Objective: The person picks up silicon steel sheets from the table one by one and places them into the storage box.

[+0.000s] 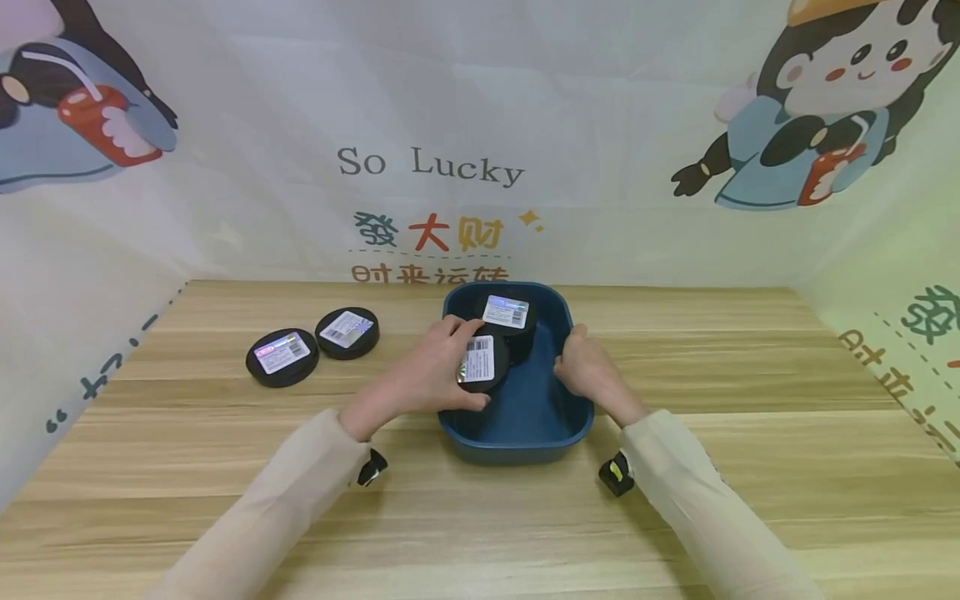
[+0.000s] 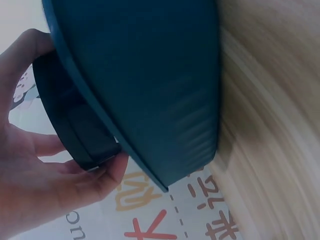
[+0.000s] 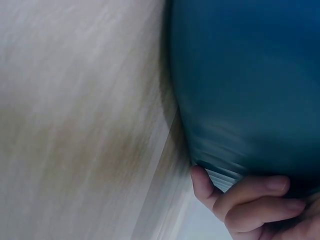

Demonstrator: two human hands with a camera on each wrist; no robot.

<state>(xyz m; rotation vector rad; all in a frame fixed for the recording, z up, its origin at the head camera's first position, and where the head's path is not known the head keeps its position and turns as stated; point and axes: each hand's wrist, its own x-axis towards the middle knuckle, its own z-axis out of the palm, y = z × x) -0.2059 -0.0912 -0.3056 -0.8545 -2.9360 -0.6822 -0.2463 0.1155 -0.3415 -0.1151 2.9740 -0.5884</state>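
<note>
A dark blue plastic tub stands on the wooden table. My left hand grips a round black tin with a white label over the tub's left rim; in the left wrist view the black tin sits between thumb and fingers beside the tub's wall. A second labelled black tin lies inside the tub at the back. My right hand holds the tub's right rim; in the right wrist view its fingers curl against the tub's wall.
Two more black labelled tins lie on the table to the left of the tub. A printed cloth backdrop closes in the table at the back and on both sides.
</note>
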